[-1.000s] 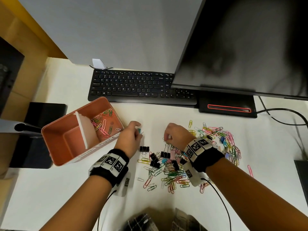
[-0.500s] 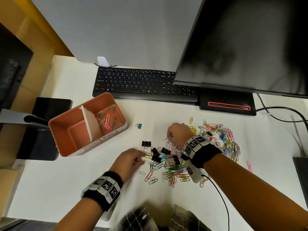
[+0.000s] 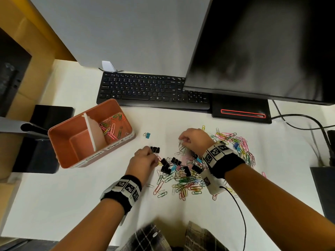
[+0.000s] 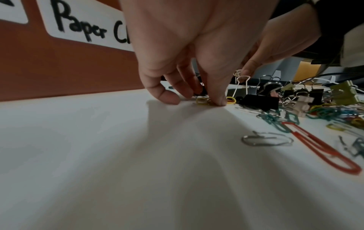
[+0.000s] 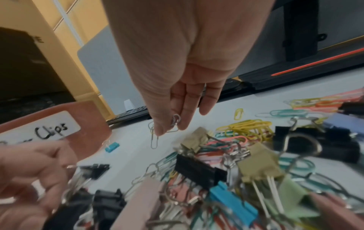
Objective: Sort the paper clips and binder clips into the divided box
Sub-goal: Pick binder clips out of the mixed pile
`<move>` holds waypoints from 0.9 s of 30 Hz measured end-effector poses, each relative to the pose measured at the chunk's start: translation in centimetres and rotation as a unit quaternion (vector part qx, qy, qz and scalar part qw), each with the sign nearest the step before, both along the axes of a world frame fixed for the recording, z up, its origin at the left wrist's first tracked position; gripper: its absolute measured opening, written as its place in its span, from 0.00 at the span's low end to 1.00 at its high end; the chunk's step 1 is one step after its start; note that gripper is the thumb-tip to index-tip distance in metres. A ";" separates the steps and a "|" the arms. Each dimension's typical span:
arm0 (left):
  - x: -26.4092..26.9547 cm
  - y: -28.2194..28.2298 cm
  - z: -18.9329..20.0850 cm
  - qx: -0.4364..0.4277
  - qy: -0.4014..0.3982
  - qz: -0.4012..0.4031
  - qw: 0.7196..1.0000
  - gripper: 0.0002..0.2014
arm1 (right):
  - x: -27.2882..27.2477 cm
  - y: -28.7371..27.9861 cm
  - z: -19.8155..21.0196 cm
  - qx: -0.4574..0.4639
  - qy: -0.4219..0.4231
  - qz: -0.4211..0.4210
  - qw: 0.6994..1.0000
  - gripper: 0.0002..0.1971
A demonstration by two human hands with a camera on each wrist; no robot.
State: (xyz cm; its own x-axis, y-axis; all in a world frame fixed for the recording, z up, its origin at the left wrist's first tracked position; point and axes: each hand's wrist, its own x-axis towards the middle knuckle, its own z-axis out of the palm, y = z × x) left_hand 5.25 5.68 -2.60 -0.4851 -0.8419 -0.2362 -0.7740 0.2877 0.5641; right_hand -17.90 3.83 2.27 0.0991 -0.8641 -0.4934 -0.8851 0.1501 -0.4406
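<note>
The pink divided box (image 3: 59, 140) stands at the left; its far compartment holds several coloured paper clips (image 3: 112, 127). A mixed pile of paper clips and binder clips (image 3: 184, 178) lies in the middle of the white desk. My left hand (image 3: 155, 159) is at the pile's left edge, beside a black binder clip (image 3: 155, 149). In the left wrist view my left hand (image 4: 204, 99) pinches a yellow paper clip (image 4: 202, 100) against the desk. My right hand (image 3: 181, 142) is above the pile's far side. In the right wrist view my right hand (image 5: 171, 124) pinches linked silver paper clips (image 5: 154, 140) that dangle.
A lone blue binder clip (image 3: 147, 135) lies between box and pile. A black keyboard (image 3: 154, 89), monitor (image 3: 262, 48) and its base (image 3: 241, 111) line the back. Cables (image 3: 297, 118) run at the right, and a black object (image 3: 45, 142) sits left of the box.
My left hand let go of the blue binder clip near the box and drew back to the pile's left edge, onto a yellow paper clip. My right hand stayed over the pile.
</note>
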 end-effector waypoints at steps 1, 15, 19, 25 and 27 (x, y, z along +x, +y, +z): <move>0.0 -0.1 0.0 -0.003 0.000 -0.008 1.000 0.01 | 0.4 -0.1 -0.1 0.009 0.011 0.030 0.999 0.13; 0.7 -0.6 -0.3 0.020 0.021 -0.014 0.999 0.04 | 0.1 0.8 -1.5 0.026 0.080 0.106 0.991 0.08; 0.8 -0.6 -0.5 0.003 0.015 -0.034 0.999 0.03 | 0.3 0.8 -1.5 0.026 0.083 0.102 0.991 0.09; -0.4 -1.3 0.1 0.004 0.001 -0.140 0.990 0.20 | 0.2 0.7 -1.5 0.049 0.057 0.062 0.995 0.08; -1.1 -2.0 0.1 0.015 -0.015 -0.162 0.987 0.18 | 0.2 0.7 -1.6 0.050 0.051 0.053 0.996 0.08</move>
State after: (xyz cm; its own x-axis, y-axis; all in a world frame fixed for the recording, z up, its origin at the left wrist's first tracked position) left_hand 4.14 3.65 -2.50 -0.7205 -0.6361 -0.2763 -0.6599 0.5065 0.5549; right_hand -17.74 4.53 0.71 0.1319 -0.7976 -0.5886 -0.9376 0.0924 -0.3353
